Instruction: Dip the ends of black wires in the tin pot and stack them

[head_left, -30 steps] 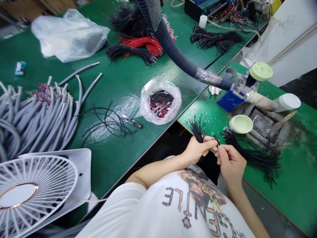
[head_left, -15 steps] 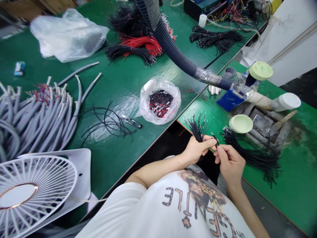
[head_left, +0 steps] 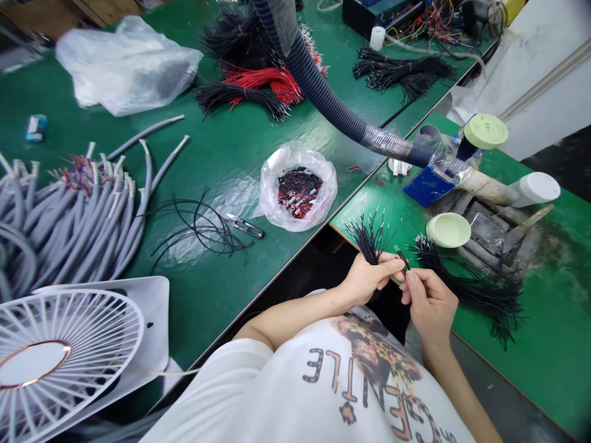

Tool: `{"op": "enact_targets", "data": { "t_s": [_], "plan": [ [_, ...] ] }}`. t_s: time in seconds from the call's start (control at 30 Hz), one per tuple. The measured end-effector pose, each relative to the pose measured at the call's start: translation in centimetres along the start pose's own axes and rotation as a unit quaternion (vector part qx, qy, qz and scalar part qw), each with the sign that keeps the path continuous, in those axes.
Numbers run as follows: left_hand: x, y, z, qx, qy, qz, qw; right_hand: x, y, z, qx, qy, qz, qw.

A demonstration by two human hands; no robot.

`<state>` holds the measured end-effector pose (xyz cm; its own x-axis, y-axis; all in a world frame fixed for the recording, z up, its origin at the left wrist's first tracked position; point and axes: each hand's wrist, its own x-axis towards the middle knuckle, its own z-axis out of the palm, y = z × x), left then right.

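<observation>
My left hand (head_left: 367, 280) is closed around a bunch of short black wires (head_left: 372, 235) that fan upward over the edge of the right green table (head_left: 554, 344). My right hand (head_left: 429, 301) is right beside it, its thumb and fingers pinching one or two thin black wires (head_left: 401, 257) pulled from the bunch. A loose heap of the same black wires (head_left: 471, 286) lies on the table just right of my right hand.
A pale green cup (head_left: 449, 230) stands behind the heap. A plastic bag of small red and black parts (head_left: 299, 192), snips (head_left: 247, 226), grey cables (head_left: 78, 212) and a white fan (head_left: 69, 344) lie on the left table. A corrugated hose (head_left: 323, 86) runs overhead.
Almost nothing has moved. My right hand's fingers have shifted slightly while pinching the thin wires next to the bunch.
</observation>
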<state>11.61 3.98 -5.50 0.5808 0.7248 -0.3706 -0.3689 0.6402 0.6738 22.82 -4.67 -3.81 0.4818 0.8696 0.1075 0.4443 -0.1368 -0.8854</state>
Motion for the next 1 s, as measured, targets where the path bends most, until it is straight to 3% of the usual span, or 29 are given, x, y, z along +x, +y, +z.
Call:
{"op": "enact_targets", "data": {
  "t_s": [0.6, 0.73, 0.83, 0.93, 1.0],
  "plan": [
    [0.3, 0.0, 0.0, -0.003, 0.017, 0.000, 1.000, -0.3, 1.5, -0.6, -0.061, -0.003, -0.032, 0.998],
    [0.2, 0.2, 0.3, 0.017, 0.027, -0.014, 0.999, 0.0, 0.7, -0.4, -0.050, -0.006, -0.030, 0.998],
    [-0.9, 0.1, 0.9, 0.071, 0.058, -0.017, 0.996, -0.5, -0.5, -0.1, 0.006, -0.012, -0.022, 1.000],
    [-1.5, 0.3, 1.1, 0.211, 0.064, 0.030, 0.975, -0.7, -0.4, 0.5, -0.018, 0.038, -0.032, 0.999],
    [-1.2, 0.8, 1.3, 0.319, -0.001, 0.090, 0.944, -0.5, 0.5, 0.7, 0.019, 0.031, -0.032, 0.999]
  ]
}}
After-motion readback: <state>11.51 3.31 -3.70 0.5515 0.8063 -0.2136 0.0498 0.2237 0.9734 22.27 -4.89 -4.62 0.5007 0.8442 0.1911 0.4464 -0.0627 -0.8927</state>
